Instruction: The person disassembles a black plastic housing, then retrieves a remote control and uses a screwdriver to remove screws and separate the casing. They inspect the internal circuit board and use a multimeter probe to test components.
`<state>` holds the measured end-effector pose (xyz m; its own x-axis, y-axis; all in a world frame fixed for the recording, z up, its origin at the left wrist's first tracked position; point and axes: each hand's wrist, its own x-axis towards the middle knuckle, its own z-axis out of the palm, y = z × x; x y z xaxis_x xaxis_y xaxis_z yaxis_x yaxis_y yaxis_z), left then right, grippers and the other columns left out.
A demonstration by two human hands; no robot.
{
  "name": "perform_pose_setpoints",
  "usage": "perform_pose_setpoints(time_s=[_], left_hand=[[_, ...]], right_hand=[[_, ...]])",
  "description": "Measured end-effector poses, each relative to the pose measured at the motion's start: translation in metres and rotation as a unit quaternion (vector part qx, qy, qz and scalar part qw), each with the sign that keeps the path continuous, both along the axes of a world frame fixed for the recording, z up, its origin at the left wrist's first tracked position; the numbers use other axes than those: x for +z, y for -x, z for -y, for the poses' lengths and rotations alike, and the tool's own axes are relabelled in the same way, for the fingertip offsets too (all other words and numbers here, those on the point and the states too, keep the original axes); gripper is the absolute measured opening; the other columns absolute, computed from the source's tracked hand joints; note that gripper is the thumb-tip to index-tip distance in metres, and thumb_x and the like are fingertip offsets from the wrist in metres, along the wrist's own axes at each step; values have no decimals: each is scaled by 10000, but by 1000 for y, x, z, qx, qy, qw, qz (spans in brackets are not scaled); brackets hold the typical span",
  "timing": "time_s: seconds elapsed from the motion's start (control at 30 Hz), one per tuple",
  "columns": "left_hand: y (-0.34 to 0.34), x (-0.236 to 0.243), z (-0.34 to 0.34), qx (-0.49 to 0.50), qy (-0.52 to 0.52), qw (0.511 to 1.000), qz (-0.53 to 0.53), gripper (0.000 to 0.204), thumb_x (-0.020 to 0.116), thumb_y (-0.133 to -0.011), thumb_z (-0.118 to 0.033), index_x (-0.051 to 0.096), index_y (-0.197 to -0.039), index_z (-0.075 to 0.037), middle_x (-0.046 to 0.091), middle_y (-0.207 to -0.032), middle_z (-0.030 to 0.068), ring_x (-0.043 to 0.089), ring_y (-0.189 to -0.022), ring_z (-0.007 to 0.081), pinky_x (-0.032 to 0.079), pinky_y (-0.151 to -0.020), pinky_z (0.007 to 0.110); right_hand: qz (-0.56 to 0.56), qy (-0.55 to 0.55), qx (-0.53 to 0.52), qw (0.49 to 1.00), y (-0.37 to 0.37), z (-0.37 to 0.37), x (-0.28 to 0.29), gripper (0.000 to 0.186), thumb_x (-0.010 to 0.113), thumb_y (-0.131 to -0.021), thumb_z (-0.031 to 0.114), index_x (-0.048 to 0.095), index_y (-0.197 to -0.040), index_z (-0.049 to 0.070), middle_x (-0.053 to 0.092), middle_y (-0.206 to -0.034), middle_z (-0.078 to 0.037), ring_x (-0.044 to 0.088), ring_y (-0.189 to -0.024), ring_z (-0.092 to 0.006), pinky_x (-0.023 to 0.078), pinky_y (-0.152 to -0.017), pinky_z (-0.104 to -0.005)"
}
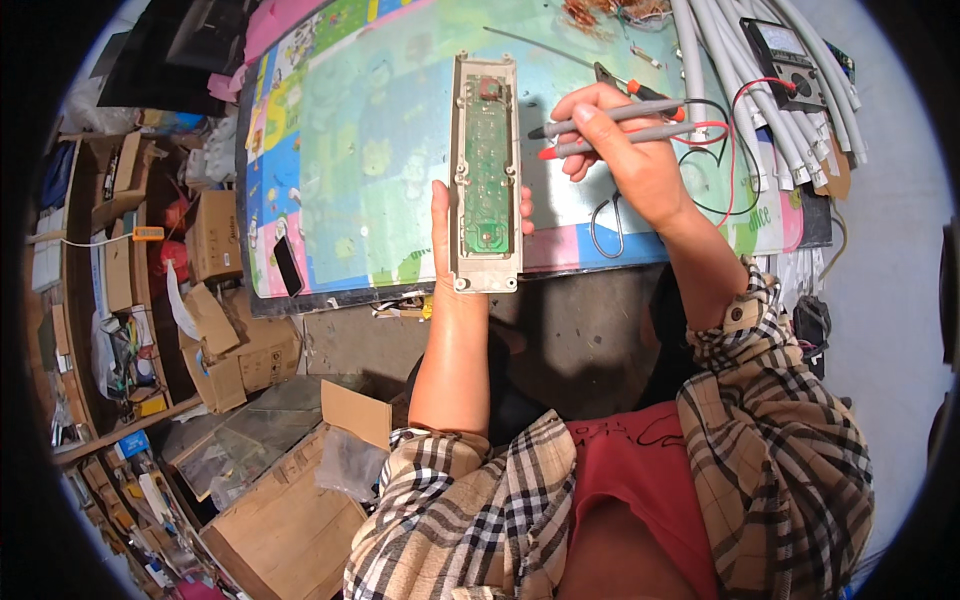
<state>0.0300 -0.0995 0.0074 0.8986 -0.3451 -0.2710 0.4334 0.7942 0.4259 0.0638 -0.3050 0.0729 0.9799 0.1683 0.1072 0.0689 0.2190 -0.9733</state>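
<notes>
Upright in my left hand [441, 228] is a long grey plastic panel housing [486, 272], its open back facing up. The thumb grips its left edge and fingertips wrap its right edge. Inside lies a narrow green circuit board [488, 165] with a small red part [490, 89] at the far end. My right hand [625, 150], just right of the housing, holds two grey multimeter probes [655, 107] side by side, one dark-tipped, one red-tipped. Both tips point left, apart from the board. Red and black leads run from them toward a multimeter [785, 60].
On the mat-covered table [370, 170], a screwdriver [535, 46] lies beyond my right hand. Copper wire [600, 14], white tubes [700, 85] and a cable loop [605, 235] are nearby. A phone [288, 266] lies at the left edge. Shelves and cardboard boxes [215, 235] stand left.
</notes>
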Motion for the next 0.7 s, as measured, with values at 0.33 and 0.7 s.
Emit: perform_pose_setpoints(time_s=[0.33,0.7], left_hand=[[0,-3,1,-2,-4,1000,1,838,374,-883,-693,462,-1282,38,609,-1003,252,647,-795,306,595,-612,379],[1,-2,2,-10,-22,1000,2,834,371,-883,-693,462,-1280,34,619,-1015,216,645,-793,303,593,-606,386]], right_hand=[[14,64,46,997,7,-11,-3,181,562,-937,215,597,-960,39,591,-746,-16,596,-647,-79,494,-573,-243],[20,53,84,995,9,-15,-3,149,548,-937,149,574,-935,2,602,-747,-53,632,-622,-118,488,-571,-253]])
